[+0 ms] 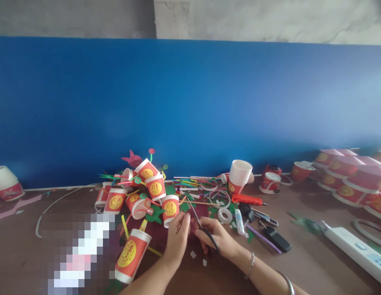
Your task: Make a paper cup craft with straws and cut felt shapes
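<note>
Black-handled scissors are in my right hand, with the blades pointing up and to the left. My left hand is closed in a pinch close to the blades; what its fingertips hold is hard to make out. A dark red patch, like paper, shows between the two hands. Small white scraps lie just below them. Left of my left hand, a red-and-white paper cup leans with yellow straws by it. Behind it stands a cluster of joined paper cups with straws and green paper leaves.
Behind my hands lie markers and straws, a tape roll, a glue tube and an orange-red tool. Stacked cups, keys with a black fob, a power strip and a cup pyramid are rightward. A blue panel rises behind.
</note>
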Demonstrator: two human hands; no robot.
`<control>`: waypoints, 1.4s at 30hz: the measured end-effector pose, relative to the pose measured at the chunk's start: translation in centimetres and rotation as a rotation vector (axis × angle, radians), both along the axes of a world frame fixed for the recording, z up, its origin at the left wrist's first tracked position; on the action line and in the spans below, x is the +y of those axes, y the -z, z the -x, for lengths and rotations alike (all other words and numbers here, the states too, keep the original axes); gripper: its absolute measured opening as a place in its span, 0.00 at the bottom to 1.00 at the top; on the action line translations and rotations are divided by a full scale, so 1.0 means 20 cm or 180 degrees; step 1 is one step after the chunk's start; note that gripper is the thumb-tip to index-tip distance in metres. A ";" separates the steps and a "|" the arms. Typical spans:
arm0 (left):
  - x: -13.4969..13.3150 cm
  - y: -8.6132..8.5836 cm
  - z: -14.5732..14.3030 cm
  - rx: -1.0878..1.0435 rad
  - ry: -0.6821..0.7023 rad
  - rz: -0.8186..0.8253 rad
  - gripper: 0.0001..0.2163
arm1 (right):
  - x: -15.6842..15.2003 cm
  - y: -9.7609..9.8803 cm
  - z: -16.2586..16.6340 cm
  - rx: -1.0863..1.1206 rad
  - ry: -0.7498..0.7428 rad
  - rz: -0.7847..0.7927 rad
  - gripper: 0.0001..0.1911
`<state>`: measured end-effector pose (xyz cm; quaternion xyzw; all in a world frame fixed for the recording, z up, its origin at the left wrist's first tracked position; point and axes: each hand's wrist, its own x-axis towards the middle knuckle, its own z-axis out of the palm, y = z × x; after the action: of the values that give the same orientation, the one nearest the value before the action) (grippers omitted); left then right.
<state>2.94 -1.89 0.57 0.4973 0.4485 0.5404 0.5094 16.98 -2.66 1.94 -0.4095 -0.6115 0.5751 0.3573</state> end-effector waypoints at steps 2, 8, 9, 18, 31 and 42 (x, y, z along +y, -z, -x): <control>0.00 0.00 0.00 0.0000 0.0003 -0.0010 0.21 | 0.00 0.00 0.00 -0.0026 0.0010 0.0016 0.22; 0.00 -0.02 0.00 -0.0038 0.0028 -0.0043 0.22 | 0.00 0.00 0.00 -0.0036 -0.0049 0.0032 0.22; 0.00 -0.02 0.00 -0.0016 0.0046 -0.0055 0.22 | 0.00 0.00 0.00 -0.0027 -0.0058 0.0057 0.22; 0.00 -0.02 0.00 0.0105 -0.0023 -0.0051 0.22 | 0.00 -0.01 -0.01 -0.0039 -0.0047 0.0046 0.22; 0.00 0.00 0.01 0.0214 0.0040 -0.0130 0.19 | 0.01 0.02 -0.01 0.0021 -0.0097 0.0083 0.21; 0.01 -0.01 0.01 0.0195 -0.0033 -0.0177 0.18 | 0.01 0.01 -0.02 0.0011 -0.0118 0.0122 0.20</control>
<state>2.81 -1.73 0.74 0.5252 0.4513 0.5398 0.4786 17.37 -2.47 1.78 -0.4039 -0.6073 0.5939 0.3396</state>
